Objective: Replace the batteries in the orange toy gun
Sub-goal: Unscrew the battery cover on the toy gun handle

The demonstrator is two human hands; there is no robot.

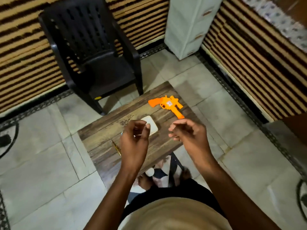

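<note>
Orange plastic marks the toy gun [167,105], which lies flat near the far edge of the small wood-patterned worktop [99,135], untouched and apart from both hands. The left hand [134,138] and right hand [187,131] hover above the near half of the worktop with fingers loosely curled; whether either grip is clamped on something small cannot be told, since the frame is blurred there, though neither plainly holds a battery or tool. A white pad or dish [152,124] sits partly behind the left hand, and a slim yellow-handled screwdriver [116,147] lies at the worktop's left edge, half hidden by the left wrist. Judged risks: the screwdriver rests close to the edge, and a sweep of the left forearm could knock it onto the tiled floor [41,180]. The gun lies near the far edge, so a hasty reach could push it off. Any small screw freed from the battery cover could roll off so narrow a surface unless it is put in the dish. No spare batteries are visible here.
</note>
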